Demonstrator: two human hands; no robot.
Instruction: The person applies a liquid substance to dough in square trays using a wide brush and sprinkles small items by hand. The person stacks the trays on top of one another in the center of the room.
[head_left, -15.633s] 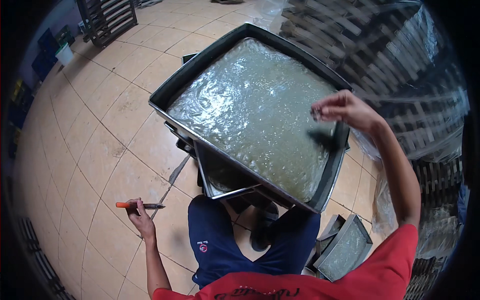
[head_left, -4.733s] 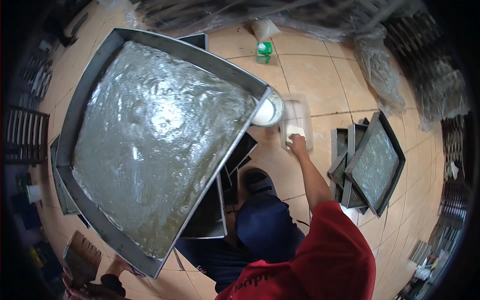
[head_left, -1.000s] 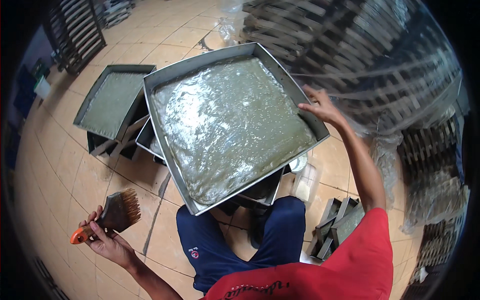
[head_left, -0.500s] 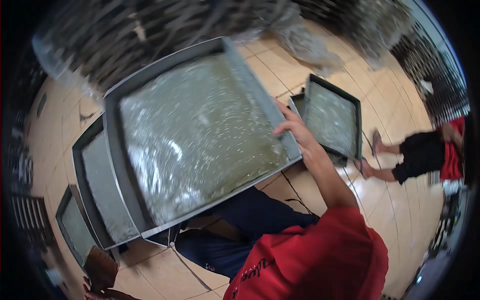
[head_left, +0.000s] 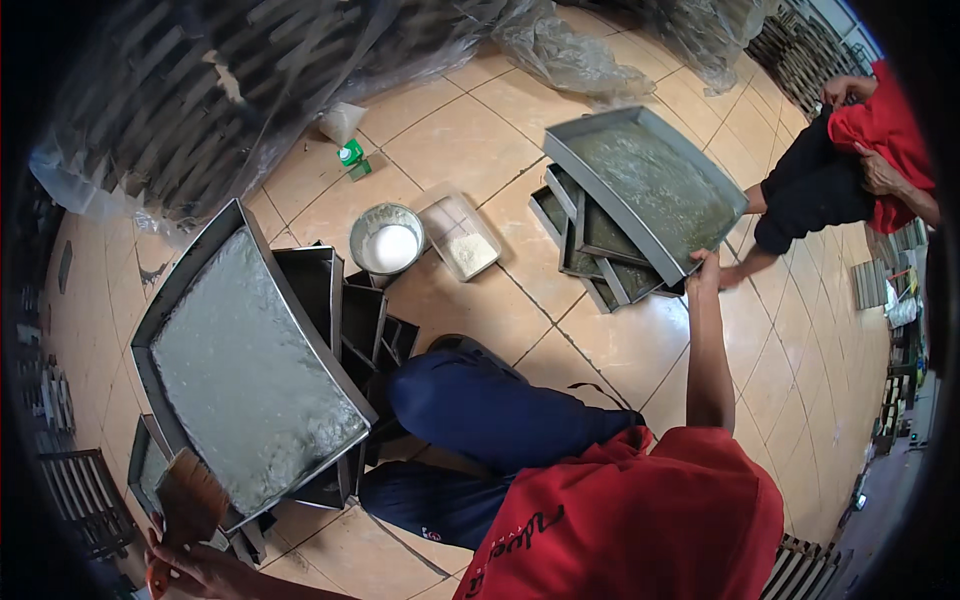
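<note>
My left hand (head_left: 200, 568), at the lower left, is closed around the handle of a wide brush (head_left: 193, 492) with brown bristles. The bristles are by the near corner of a shallow metal tray (head_left: 240, 370) with a grey bottom, which tops a stack of trays. On the right, my stretched-out right hand (head_left: 705, 268) grips the near corner of another metal tray (head_left: 612, 215). That tray has a glossy greenish bottom and lies tilted over a second, fanned stack of trays (head_left: 585, 240); how far it rests on them I cannot tell.
Between the stacks are a bucket (head_left: 367, 225) of white contents and a clear plastic box (head_left: 478, 248) with pale powder. Behind them stands a small green-and-white container (head_left: 352, 155). Plastic-covered piles (head_left: 200, 100) line the back. Another person (head_left: 860, 160) crouches at the right.
The glossy tray has moved from in front of me over to the right-hand stack, my right hand still on it. The grey-bottomed tray, bucket and box are now uncovered. My left hand keeps the brush.
</note>
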